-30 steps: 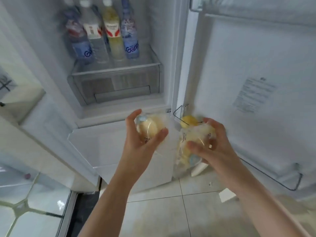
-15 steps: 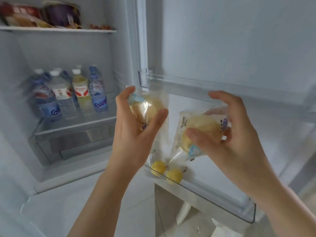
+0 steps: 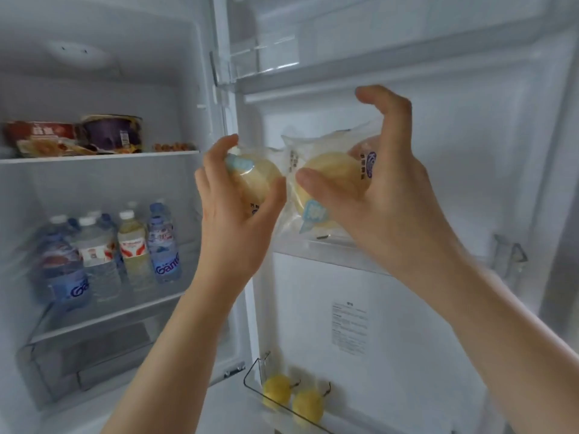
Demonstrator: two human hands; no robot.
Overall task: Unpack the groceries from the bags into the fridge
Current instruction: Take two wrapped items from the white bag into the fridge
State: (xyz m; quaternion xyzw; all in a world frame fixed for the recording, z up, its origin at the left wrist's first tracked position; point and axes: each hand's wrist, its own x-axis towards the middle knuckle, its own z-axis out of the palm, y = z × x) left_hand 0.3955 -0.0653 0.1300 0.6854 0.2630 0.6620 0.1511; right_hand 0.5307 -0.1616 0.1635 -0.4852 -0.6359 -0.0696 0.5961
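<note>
My left hand [image 3: 233,208] is shut on a pale round bun in clear wrapping [image 3: 257,178]. My right hand [image 3: 382,183] grips a second wrapped bun [image 3: 329,173] with a blue label, and part of a pinkish one shows behind it. Both buns are held side by side, nearly touching, in front of the open fridge door, just above its middle door shelf [image 3: 338,255]. The fridge [image 3: 103,170] stands open at the left.
Several bottles [image 3: 125,249] stand on the lower fridge shelf. Packaged food and a purple tub [image 3: 112,133] sit on the upper shelf. Two yellow fruits [image 3: 291,399] lie in the bottom door rack. An upper door shelf [image 3: 266,61] is above my hands.
Both hands have risen with their buns from near the floor and bottom door rack up to the middle door shelf. The view has tilted upward.
</note>
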